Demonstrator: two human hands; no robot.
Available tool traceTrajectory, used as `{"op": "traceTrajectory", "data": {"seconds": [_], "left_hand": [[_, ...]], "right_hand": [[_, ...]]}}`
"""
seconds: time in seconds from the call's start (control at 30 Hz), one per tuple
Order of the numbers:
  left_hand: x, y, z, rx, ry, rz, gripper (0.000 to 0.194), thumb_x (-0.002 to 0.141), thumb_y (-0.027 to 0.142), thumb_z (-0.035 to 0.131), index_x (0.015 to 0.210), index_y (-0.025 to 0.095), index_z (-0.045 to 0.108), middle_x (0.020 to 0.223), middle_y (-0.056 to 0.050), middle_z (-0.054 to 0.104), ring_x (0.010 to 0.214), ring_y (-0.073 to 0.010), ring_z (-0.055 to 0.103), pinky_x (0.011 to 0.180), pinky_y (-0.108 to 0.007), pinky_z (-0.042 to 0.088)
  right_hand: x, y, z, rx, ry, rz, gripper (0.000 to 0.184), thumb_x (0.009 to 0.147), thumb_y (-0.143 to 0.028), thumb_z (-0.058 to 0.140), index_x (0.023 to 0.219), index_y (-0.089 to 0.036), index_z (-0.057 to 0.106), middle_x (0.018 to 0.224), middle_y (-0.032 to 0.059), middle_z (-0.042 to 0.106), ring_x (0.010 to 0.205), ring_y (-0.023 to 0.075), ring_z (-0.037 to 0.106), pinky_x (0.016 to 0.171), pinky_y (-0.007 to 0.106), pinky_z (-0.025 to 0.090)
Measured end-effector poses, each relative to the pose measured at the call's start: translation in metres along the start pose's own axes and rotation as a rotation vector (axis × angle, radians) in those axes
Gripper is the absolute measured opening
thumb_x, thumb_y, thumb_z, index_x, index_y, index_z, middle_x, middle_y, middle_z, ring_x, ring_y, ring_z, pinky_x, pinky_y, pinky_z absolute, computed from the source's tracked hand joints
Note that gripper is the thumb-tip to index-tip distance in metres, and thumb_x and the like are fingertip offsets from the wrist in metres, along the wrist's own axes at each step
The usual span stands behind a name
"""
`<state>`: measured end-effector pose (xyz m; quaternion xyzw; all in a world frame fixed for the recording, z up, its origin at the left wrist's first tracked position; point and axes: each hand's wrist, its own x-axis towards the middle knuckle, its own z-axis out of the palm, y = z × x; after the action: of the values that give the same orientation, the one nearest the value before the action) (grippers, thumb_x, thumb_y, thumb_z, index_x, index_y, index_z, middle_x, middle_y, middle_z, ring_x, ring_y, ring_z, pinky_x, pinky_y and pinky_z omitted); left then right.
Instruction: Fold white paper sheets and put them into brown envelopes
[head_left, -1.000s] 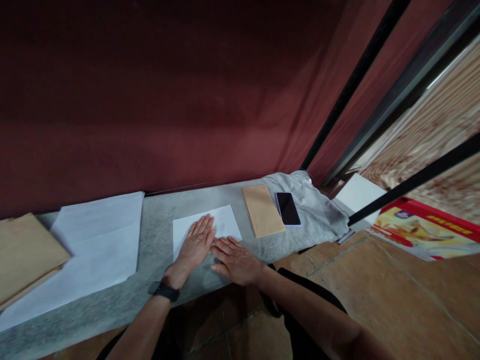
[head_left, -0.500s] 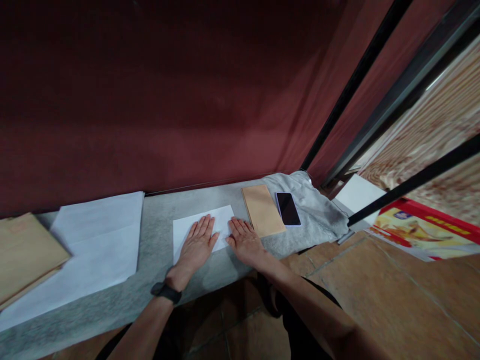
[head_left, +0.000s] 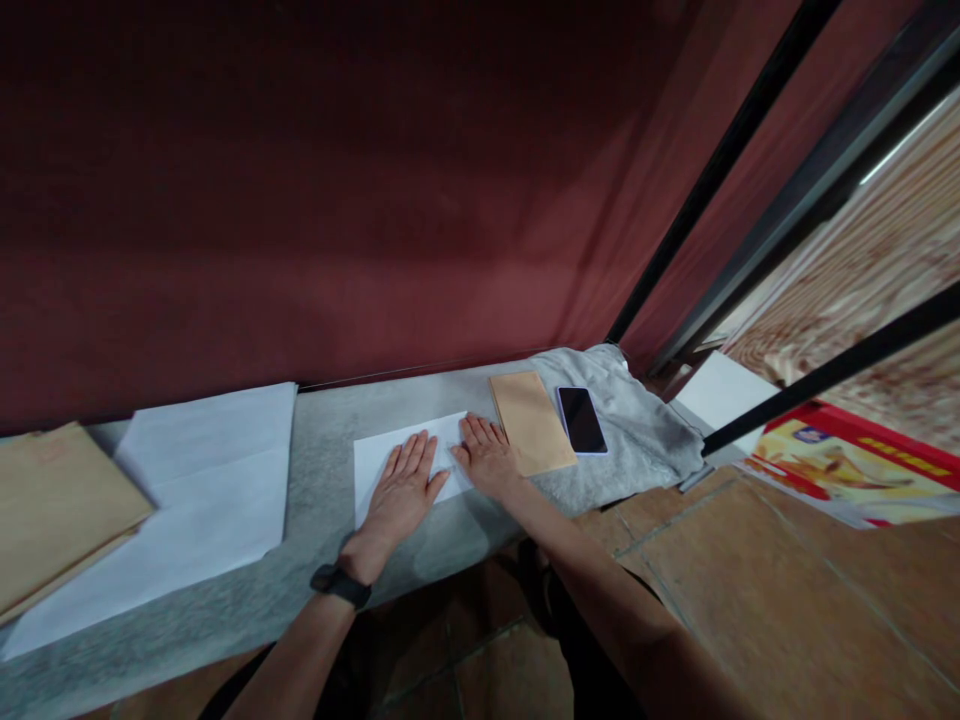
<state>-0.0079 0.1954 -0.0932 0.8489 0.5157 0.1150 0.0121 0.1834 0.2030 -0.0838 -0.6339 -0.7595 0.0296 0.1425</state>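
A folded white sheet of paper (head_left: 373, 455) lies on the grey stone ledge (head_left: 322, 420) in front of me. My left hand (head_left: 403, 489) rests flat on its middle, fingers stretched out, a black watch on the wrist. My right hand (head_left: 486, 456) lies flat on the sheet's right end, fingers spread and pointing towards the wall. Neither hand holds anything. Just right of my right hand lies a brown envelope (head_left: 531, 421).
A black phone (head_left: 581, 420) lies on a grey cloth (head_left: 637, 430) right of the envelope. Large white sheets (head_left: 195, 485) and a brown envelope stack (head_left: 52, 510) sit at the left. A dark red wall rises behind the ledge. Printed packaging (head_left: 840, 455) lies on the tiled floor.
My right hand has slid from the sheet's near edge to its right end and now lies flat there. My left hand has stayed pressed on the sheet.
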Motion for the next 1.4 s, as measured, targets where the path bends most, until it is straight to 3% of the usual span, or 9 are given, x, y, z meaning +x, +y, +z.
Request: {"op": "traceTrajectory", "data": {"seconds": [0.13, 0.3, 0.4, 0.6, 0.97, 1.1, 1.23, 1.4], "left_hand": [[-0.002, 0.003, -0.001, 0.001, -0.021, -0.01, 0.066, 0.103, 0.049, 0.028, 0.154, 0.01, 0.039, 0.164, -0.016, 0.035, 0.154, -0.0274, 0.027, 0.126, -0.05, 0.022], [-0.003, 0.002, -0.003, -0.014, -0.023, -0.005, 0.061, 0.103, 0.04, 0.024, 0.154, 0.011, 0.04, 0.163, -0.013, 0.036, 0.155, -0.0248, 0.026, 0.127, -0.049, 0.022], [-0.004, -0.001, -0.003, -0.011, -0.013, -0.027, 0.06, 0.103, 0.035, 0.022, 0.155, 0.011, 0.039, 0.163, -0.013, 0.037, 0.155, -0.0228, 0.026, 0.127, -0.046, 0.023], [-0.006, -0.014, -0.001, 0.057, 0.011, -0.176, 0.07, 0.102, 0.05, 0.025, 0.155, 0.006, 0.036, 0.162, -0.019, 0.036, 0.154, -0.028, 0.027, 0.126, -0.049, 0.023], [-0.015, -0.034, -0.015, 0.103, -0.018, -0.399, 0.073, 0.101, 0.05, 0.022, 0.155, 0.002, 0.035, 0.161, -0.022, 0.037, 0.154, -0.0314, 0.028, 0.126, -0.055, 0.017], [-0.019, -0.04, -0.016, 0.105, 0.081, -0.459, 0.075, 0.101, 0.049, 0.022, 0.151, -0.003, 0.038, 0.158, -0.027, 0.04, 0.151, -0.0361, 0.032, 0.124, -0.059, 0.019], [-0.018, -0.026, -0.015, 0.052, 0.161, -0.289, 0.071, 0.102, 0.048, 0.019, 0.153, 0.0, 0.037, 0.16, -0.024, 0.039, 0.152, -0.0342, 0.031, 0.123, -0.057, 0.025], [-0.019, 0.002, -0.011, -0.008, 0.028, 0.008, 0.062, 0.104, 0.044, 0.025, 0.153, 0.011, 0.043, 0.161, -0.012, 0.041, 0.152, -0.027, 0.032, 0.125, -0.049, 0.028]], "right_hand": [[0.001, -0.007, -0.002, 0.011, 0.006, -0.025, 0.058, 0.108, -0.045, 0.036, 0.155, -0.01, 0.042, 0.161, 0.0121, 0.039, 0.149, 0.0279, 0.036, 0.123, 0.045, 0.028], [-0.003, -0.016, 0.002, 0.016, -0.053, -0.133, 0.051, 0.11, -0.043, 0.03, 0.155, -0.023, 0.043, 0.163, 0.0066, 0.036, 0.15, 0.0233, 0.035, 0.124, 0.046, 0.026], [-0.004, -0.017, 0.005, -0.012, -0.046, -0.129, 0.052, 0.109, -0.045, 0.034, 0.156, -0.024, 0.041, 0.165, 0.0084, 0.032, 0.151, 0.0245, 0.034, 0.124, 0.047, 0.026], [-0.006, -0.017, 0.007, -0.022, -0.009, -0.123, 0.057, 0.107, -0.05, 0.04, 0.157, -0.022, 0.04, 0.165, 0.0112, 0.03, 0.151, 0.027, 0.033, 0.123, 0.048, 0.027], [-0.006, -0.018, 0.006, -0.013, -0.04, -0.102, 0.057, 0.107, -0.05, 0.039, 0.157, -0.023, 0.038, 0.166, 0.0099, 0.028, 0.152, 0.0264, 0.031, 0.124, 0.048, 0.025], [-0.006, -0.018, 0.007, -0.015, -0.029, -0.11, 0.058, 0.108, -0.049, 0.038, 0.157, -0.019, 0.038, 0.165, 0.0115, 0.029, 0.153, 0.0273, 0.03, 0.124, 0.048, 0.025], [-0.006, -0.018, 0.01, -0.024, -0.008, -0.114, 0.059, 0.107, -0.049, 0.039, 0.157, -0.016, 0.039, 0.164, 0.0123, 0.032, 0.152, 0.028, 0.032, 0.123, 0.048, 0.025], [-0.007, -0.017, 0.013, -0.048, 0.029, -0.129, 0.058, 0.107, -0.048, 0.039, 0.156, -0.016, 0.041, 0.164, 0.0122, 0.032, 0.15, 0.029, 0.035, 0.123, 0.047, 0.026]]}}
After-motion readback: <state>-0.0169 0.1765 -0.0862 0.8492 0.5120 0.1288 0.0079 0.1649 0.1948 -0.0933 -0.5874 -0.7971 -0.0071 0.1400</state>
